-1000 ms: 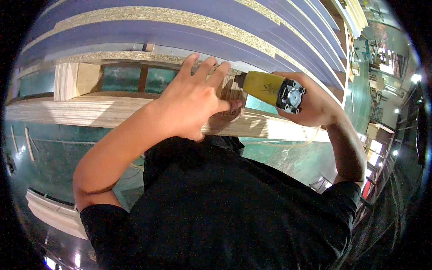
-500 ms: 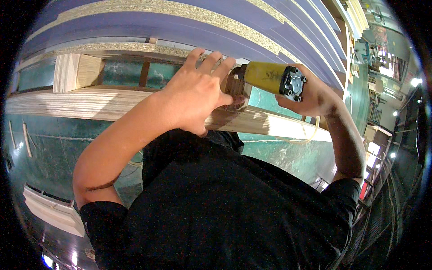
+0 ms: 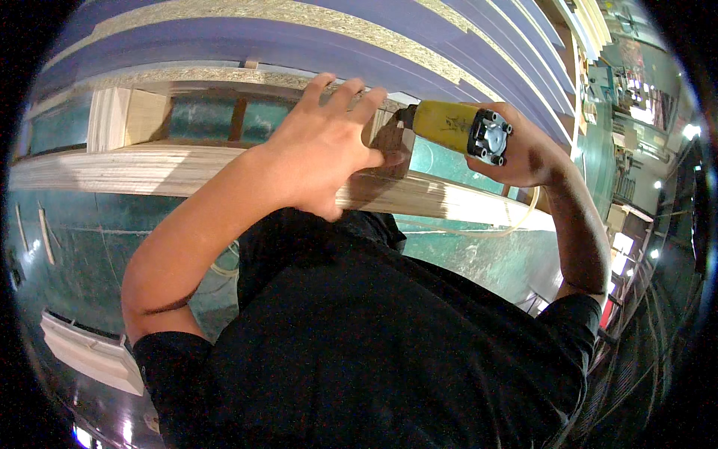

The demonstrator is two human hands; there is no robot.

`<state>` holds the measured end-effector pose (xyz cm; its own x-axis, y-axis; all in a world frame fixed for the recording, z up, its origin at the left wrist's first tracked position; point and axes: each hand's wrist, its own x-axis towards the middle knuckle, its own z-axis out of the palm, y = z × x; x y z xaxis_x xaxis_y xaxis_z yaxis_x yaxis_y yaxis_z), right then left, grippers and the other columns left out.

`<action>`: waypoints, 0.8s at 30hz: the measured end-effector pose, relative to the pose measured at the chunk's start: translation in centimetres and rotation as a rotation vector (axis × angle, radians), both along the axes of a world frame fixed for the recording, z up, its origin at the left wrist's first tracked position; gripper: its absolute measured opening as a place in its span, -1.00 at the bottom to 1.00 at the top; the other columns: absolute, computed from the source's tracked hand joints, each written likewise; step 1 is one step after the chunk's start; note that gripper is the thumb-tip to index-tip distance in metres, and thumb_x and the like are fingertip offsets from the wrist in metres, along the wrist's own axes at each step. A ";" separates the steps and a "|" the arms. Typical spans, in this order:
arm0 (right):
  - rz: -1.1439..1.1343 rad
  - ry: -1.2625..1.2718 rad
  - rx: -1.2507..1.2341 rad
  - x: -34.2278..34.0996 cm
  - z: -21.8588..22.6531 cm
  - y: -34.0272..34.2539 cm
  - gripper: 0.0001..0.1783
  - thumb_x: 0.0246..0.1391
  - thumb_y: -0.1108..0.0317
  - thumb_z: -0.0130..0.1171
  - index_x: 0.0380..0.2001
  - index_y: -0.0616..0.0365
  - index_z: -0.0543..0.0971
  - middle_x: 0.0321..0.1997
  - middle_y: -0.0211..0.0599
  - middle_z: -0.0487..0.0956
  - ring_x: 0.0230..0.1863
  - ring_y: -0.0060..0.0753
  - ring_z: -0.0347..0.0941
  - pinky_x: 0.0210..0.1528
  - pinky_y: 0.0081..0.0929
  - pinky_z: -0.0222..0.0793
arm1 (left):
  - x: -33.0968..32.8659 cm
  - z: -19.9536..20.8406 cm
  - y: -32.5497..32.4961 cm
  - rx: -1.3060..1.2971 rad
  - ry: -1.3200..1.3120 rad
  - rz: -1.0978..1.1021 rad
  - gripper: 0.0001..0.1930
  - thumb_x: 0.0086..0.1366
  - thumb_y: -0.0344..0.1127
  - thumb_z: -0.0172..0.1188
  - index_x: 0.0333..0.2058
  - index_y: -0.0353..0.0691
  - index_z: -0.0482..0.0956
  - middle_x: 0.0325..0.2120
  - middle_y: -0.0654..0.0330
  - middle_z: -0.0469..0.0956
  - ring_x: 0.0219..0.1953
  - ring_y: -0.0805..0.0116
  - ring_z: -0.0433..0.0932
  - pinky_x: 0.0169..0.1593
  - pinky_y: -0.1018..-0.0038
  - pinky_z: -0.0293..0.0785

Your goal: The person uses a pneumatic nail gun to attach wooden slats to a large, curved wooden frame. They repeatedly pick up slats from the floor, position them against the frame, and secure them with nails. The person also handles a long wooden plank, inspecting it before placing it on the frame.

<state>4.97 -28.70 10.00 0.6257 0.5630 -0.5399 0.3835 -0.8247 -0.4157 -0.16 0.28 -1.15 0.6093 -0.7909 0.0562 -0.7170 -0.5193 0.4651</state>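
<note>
My left hand point(image 3: 329, 142) rests on a wooden frame with its fingers spread. Its fingertips reach toward the far rail, while the thumb lies by a short wooden crosspiece point(image 3: 393, 146). In my right hand point(image 3: 520, 153) is a yellow nail gun point(image 3: 445, 125) with a black, bolted end cap, its handle mostly hidden behind the body. The gun's dark nose is at the right side of the crosspiece, close to its upper end; contact cannot be made out. The near rail point(image 3: 97, 173), of pale layered wood, runs below both hands.
Beyond the frame lie several purple-faced chipboard panels point(image 3: 299, 41) with rough edges. Another pale crosspiece point(image 3: 108, 120) stands at left. A thin hose point(image 3: 523, 218) loops below my right hand. A pale moulded piece point(image 3: 90, 352) lies on the green floor point(image 3: 82, 232) at lower left.
The nail gun and my right hand have shifted slightly right. My left hand has moved slightly left and up, and more of the crosspiece shows beside its thumb.
</note>
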 end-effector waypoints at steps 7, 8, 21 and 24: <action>-0.046 -0.010 -0.019 -0.7 0.1 -2.0 -0.22 -0.06 0.35 0.52 0.22 0.24 0.38 -0.10 -0.14 0.64 -0.11 -0.36 0.61 -0.04 -0.38 0.56 | 0.0 0.6 -0.2 0.014 -0.008 0.001 -0.20 -0.35 -0.01 0.59 0.06 0.34 0.66 0.37 -0.12 0.18 0.41 -0.19 0.12 0.43 -0.21 -0.04; -0.040 -0.014 -0.020 -0.7 0.2 -2.3 -0.22 -0.06 0.34 0.52 0.22 0.24 0.38 -0.12 -0.15 0.64 -0.13 -0.37 0.61 -0.05 -0.38 0.56 | 0.1 0.7 -0.3 0.041 -0.007 -0.001 -0.17 -0.32 0.00 0.60 0.11 0.40 0.63 0.37 -0.11 0.18 0.42 -0.18 0.12 0.44 -0.21 -0.04; -0.396 0.093 0.128 -4.6 0.2 -6.4 -0.21 -0.05 0.47 0.48 0.26 0.13 0.35 0.07 -0.27 0.56 0.06 -0.44 0.50 0.17 -0.40 0.44 | -0.7 1.5 6.0 0.081 -0.065 0.051 0.06 -0.27 0.19 0.58 0.33 0.24 0.39 0.48 -0.10 0.01 0.49 -0.20 0.01 0.48 -0.29 -0.17; -0.677 0.158 0.256 -8.3 0.7 -4.4 -0.19 -0.03 0.49 0.51 0.28 0.22 0.35 0.07 -0.23 0.59 0.10 -0.43 0.51 0.19 -0.38 0.43 | -0.1 3.0 15.7 0.192 -0.114 0.154 0.17 -0.23 0.24 0.55 0.43 0.17 0.24 0.49 -0.03 0.03 0.50 -0.16 0.01 0.49 -0.24 -0.13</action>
